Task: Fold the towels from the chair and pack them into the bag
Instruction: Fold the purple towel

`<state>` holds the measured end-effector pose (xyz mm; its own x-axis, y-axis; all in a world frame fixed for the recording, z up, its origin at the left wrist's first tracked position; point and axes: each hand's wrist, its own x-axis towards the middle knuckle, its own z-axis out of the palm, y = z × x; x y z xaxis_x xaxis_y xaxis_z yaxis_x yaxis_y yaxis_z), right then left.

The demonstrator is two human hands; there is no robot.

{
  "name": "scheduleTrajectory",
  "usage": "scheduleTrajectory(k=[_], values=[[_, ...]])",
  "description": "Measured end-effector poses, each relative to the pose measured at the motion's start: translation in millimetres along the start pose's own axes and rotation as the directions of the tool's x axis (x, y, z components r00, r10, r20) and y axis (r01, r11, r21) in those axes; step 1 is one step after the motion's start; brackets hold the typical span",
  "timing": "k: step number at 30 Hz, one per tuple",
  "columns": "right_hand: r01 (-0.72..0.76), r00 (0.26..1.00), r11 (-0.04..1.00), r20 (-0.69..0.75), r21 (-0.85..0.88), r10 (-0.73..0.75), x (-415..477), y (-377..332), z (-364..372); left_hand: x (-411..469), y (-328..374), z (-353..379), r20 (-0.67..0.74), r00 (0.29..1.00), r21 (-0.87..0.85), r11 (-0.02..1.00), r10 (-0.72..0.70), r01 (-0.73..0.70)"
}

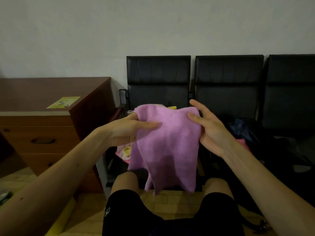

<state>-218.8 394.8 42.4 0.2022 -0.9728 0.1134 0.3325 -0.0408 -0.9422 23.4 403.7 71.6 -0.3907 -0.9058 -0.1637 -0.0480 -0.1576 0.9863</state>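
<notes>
A: Looking down through the head camera and seeing 2 bare arms reaching forward. Holding what?

B: Holding up a lilac towel (168, 145), spreading it in the air in front of the leftmost chair (158, 77) in a row of 3 black ones.

A: Gripping how on the left?

B: Pinching the top left corner with the left hand (126, 128), laying the thumb across the front of the cloth and tucking the fingers behind it.

A: And on the right?

B: Clamping the top right edge with the right hand (209, 130), pressing the thumb on the front and stretching the fingers almost straight behind the hem.

A: Hanging how?

B: Drooping loosely from both grips, creasing down the middle, trailing its lower edge between the 2 knees above the black shorts (136, 210).

A: Seeing more cloth anywhere?

B: Spotting a heap of towels (125, 151) in pink and yellow on that seat, peeking out behind the lilac one at its left side and top edge.

A: Finding the bag?

B: Making out a dark bag (243, 130) slumping on the next seat to the right, with a strip of pink cloth (242, 142) beside the right wrist; not managing to tell whether inside the bag.

A: Noticing anything at the left?

B: Noticing a wooden desk (51, 130) with drawers, carrying a yellow-green sheet (64, 102) on top
</notes>
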Motion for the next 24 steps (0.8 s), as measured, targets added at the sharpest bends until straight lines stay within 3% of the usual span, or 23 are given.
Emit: scheduleTrajectory(k=[4, 8, 12, 15, 17, 21, 24], values=[[0.029, 0.999, 0.952, -0.02, -0.306, -0.037, 4.8, -13.6, 6.4, 4.1, 5.0, -3.0, -0.022, 1.0, 0.096, 0.995, -0.018, 0.02], [0.263, 0.941, 0.678, 0.029, -0.686, -0.337, 9.4, -32.2, 0.5, 7.6, 16.2, -7.5, -0.196, 0.98, 0.114, 0.993, 0.025, -0.003], [0.317, 0.906, 0.48, 0.11, -0.818, -0.409, 11.2, -52.4, 3.8, 12.9, 24.7, -14.4, -0.338, 0.938, 0.093, 0.995, 0.071, -0.042], [0.309, 0.905, 0.4, 0.138, -0.863, -0.401, 13.5, -65.6, 11.4, 16.7, 30.4, -17.7, -0.414, 0.893, 0.118, 0.983, 0.175, -0.138], [0.286, 0.922, 0.415, 0.13, -0.863, -0.366, 15.3, -73.0, 14.2, 18.4, 32.7, -21.0, -0.401, 0.878, 0.176, 0.963, 0.261, -0.206], [0.222, 0.965, 0.594, 0.085, -0.773, -0.249, 20.4, -83.6, 11.1, 16.5, 32.8, -22.8, -0.405, 0.846, 0.235, 0.934, 0.347, -0.27], [0.187, 0.979, 0.67, 0.081, -0.718, -0.187, 25.7, -83.5, 5.9, 15.9, 29.7, -20.7, -0.417, 0.811, 0.351, 0.896, 0.41, -0.272]])
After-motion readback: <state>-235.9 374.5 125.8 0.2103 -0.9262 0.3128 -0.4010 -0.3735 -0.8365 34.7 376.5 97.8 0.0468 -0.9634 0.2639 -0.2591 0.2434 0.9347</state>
